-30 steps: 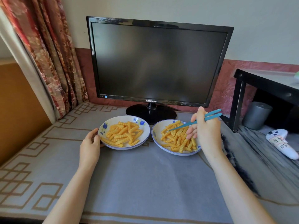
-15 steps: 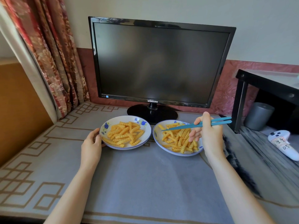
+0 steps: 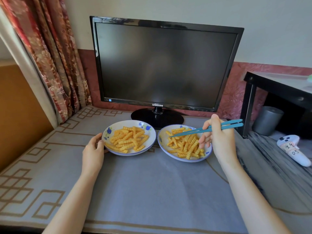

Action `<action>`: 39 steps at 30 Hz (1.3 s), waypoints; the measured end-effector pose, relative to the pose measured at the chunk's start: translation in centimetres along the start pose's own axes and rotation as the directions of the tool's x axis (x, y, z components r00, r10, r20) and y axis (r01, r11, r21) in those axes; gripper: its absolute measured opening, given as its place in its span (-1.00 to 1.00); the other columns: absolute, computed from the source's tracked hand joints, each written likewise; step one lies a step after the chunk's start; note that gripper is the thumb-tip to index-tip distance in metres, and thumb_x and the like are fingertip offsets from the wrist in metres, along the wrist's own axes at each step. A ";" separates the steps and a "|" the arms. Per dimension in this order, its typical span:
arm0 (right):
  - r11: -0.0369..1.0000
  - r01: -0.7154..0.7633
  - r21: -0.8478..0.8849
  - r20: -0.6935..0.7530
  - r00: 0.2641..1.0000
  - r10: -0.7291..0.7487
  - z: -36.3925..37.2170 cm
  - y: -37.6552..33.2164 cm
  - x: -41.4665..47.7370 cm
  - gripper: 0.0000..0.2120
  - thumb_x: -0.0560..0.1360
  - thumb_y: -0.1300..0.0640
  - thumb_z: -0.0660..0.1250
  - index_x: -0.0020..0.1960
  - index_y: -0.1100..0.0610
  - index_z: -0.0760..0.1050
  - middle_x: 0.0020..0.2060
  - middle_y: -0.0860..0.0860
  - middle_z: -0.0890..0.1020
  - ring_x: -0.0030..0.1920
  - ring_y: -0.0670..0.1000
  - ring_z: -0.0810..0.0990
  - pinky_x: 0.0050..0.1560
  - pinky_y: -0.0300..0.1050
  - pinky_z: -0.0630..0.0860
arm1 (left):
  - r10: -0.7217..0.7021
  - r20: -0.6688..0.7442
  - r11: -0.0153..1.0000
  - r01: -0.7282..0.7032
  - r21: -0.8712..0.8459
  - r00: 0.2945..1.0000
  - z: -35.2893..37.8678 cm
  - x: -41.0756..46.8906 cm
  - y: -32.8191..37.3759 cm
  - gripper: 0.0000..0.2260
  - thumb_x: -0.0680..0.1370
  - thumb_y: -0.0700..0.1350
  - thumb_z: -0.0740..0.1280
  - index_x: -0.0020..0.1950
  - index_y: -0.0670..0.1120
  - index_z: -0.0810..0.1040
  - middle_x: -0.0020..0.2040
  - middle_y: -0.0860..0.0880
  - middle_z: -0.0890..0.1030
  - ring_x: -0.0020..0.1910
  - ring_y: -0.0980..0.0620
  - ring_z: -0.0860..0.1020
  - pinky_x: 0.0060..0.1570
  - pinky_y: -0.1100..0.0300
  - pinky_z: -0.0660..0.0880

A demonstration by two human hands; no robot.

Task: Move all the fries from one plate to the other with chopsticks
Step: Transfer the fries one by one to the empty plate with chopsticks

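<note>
Left plate (image 3: 152, 135), on the desk (image 3: 152, 191): filled with the left heap of fries (image 3: 128, 139); rim gripped by the left hand (image 3: 93, 152), unchanged. Right plate (image 3: 161, 141), just beside: the right heap of fries (image 3: 185, 146) is held. Chopsticks (image 3: 194, 132), teal: pinched in the curled fingers of the right hand (image 3: 219, 141); levelled since a second ago, tips moved from the heap's middle to its left edge. Whether a fry is caught cannot be told.

The right hand (image 3: 219, 142) holds 2 teal plastic chopsticks (image 3: 189, 132), tips over crinkle-cut orange fries (image 3: 187, 146) on the right white floral plate (image 3: 161, 141); the left hand (image 3: 93, 152) grips the left white floral plate (image 3: 130, 123).
</note>
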State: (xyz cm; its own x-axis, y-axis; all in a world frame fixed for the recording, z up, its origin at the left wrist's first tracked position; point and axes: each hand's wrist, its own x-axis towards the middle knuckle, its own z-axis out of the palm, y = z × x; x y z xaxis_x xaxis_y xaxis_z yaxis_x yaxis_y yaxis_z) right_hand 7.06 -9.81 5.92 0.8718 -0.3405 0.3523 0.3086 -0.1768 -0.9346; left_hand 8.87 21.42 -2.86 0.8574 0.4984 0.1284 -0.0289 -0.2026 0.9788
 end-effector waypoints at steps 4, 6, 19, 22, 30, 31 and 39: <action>1.000 -0.003 -0.001 0.044 0.999 0.003 0.8 -0.2 0.7 -0.57 0.66 0.04 0.07 -0.29 0.21 0.42 -0.60 0.18 0.51 -0.63 0.14 0.47 -0.60 -0.24 0.27 | 0.004 -0.002 1.000 -0.004 0.017 1.000 0.0 -0.1 0.0 -0.67 0.63 -0.23 0.10 0.37 -0.14 0.46 0.16 -0.07 0.57 -0.08 0.01 0.59 -0.11 0.28 0.43; 1.000 -0.009 0.005 0.032 0.999 0.009 0.7 -0.1 0.9 -0.57 0.66 0.03 0.07 -0.29 0.20 0.42 -0.59 0.19 0.52 -0.62 0.15 0.48 -0.59 -0.23 0.27 | 0.007 -0.006 1.000 -0.007 0.017 1.000 0.0 -0.1 0.1 -0.67 0.64 -0.23 0.10 0.37 -0.15 0.45 0.19 -0.08 0.56 -0.08 0.04 0.57 -0.08 0.25 0.44; 0.997 -0.078 0.012 -0.021 0.997 0.079 -0.1 1.0 1.2 -0.57 0.65 0.07 0.06 -0.32 0.19 0.42 -0.61 0.15 0.52 -0.63 0.11 0.48 -0.60 -0.25 0.27 | 0.012 0.003 1.000 -0.012 -0.002 1.000 0.0 0.1 -0.2 -0.67 0.64 -0.22 0.11 0.38 -0.15 0.44 0.18 -0.11 0.58 -0.04 -0.04 0.61 -0.04 0.19 0.47; 0.997 -0.069 -0.019 -0.022 0.997 0.069 0.6 1.1 1.3 -0.58 0.66 0.06 0.04 -0.31 0.18 0.43 -0.60 0.15 0.54 -0.61 0.14 0.49 -0.58 -0.23 0.28 | 0.010 0.002 1.000 -0.010 -0.007 1.000 0.0 0.2 -0.2 -0.68 0.63 -0.22 0.11 0.37 -0.15 0.45 0.17 -0.11 0.58 -0.05 -0.05 0.61 -0.02 0.17 0.47; 0.997 -0.055 0.054 -0.101 0.993 0.060 1.0 0.6 1.1 -0.56 0.66 0.03 0.03 -0.32 0.17 0.40 -0.62 0.14 0.52 -0.64 0.10 0.48 -0.58 -0.21 0.28 | 0.008 -0.008 1.000 -0.008 -0.022 1.000 0.0 0.2 -0.2 -0.67 0.63 -0.24 0.11 0.36 -0.16 0.46 0.14 -0.09 0.57 -0.08 0.02 0.59 0.07 0.09 0.51; 0.996 -0.052 0.070 -0.109 0.992 0.060 1.0 0.6 1.0 -0.56 0.66 0.03 0.03 -0.32 0.17 0.40 -0.63 0.14 0.51 -0.64 0.10 0.48 -0.59 -0.22 0.27 | 0.009 -0.011 1.000 -0.009 -0.023 1.000 0.0 0.2 -0.2 -0.67 0.62 -0.25 0.11 0.36 -0.16 0.46 0.15 -0.10 0.58 -0.06 0.00 0.59 0.09 0.07 0.52; 0.979 -0.026 0.202 -0.115 0.992 0.050 2.0 -0.8 0.1 -0.59 0.66 0.07 0.02 -0.29 0.20 0.38 -0.64 0.12 0.48 -0.64 0.09 0.46 -0.59 -0.25 0.26 | 0.009 -0.010 0.999 -0.009 -0.034 1.000 0.1 0.2 -0.2 -0.67 0.63 -0.24 0.12 0.37 -0.17 0.45 0.15 -0.10 0.57 -0.12 0.06 0.58 0.02 0.13 0.50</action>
State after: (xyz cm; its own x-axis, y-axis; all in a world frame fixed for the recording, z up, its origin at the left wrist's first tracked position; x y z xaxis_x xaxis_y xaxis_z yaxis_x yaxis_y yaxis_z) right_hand 7.72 -7.86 6.58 0.8365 -0.4526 0.3088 0.3566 0.0218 -0.9340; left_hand 9.12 21.52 -3.01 0.8517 0.5053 0.1387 -0.0544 -0.1780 0.9825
